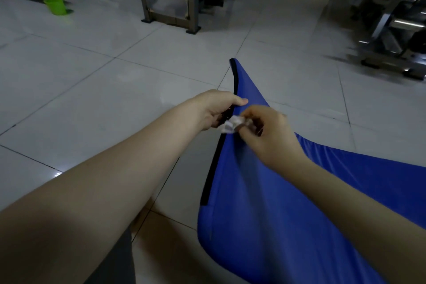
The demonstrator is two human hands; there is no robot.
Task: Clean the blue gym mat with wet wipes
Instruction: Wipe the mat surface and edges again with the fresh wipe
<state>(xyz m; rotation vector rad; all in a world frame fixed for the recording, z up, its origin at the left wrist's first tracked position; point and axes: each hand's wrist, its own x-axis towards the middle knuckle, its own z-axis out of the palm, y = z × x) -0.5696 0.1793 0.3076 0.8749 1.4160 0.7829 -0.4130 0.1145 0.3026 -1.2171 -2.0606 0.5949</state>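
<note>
Up off the tiled floor (92, 90), the blue gym mat (265, 203) has its black-trimmed edge lifted.
Left hand (216, 108) grips that edge; right hand (265, 131) pinches a crumpled wet wipe (231, 123) against it.

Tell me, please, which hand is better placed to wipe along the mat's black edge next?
Probably right. The right hand pinches the wipe at the mat, while the left hand grips the black edge, holding it up.
</note>
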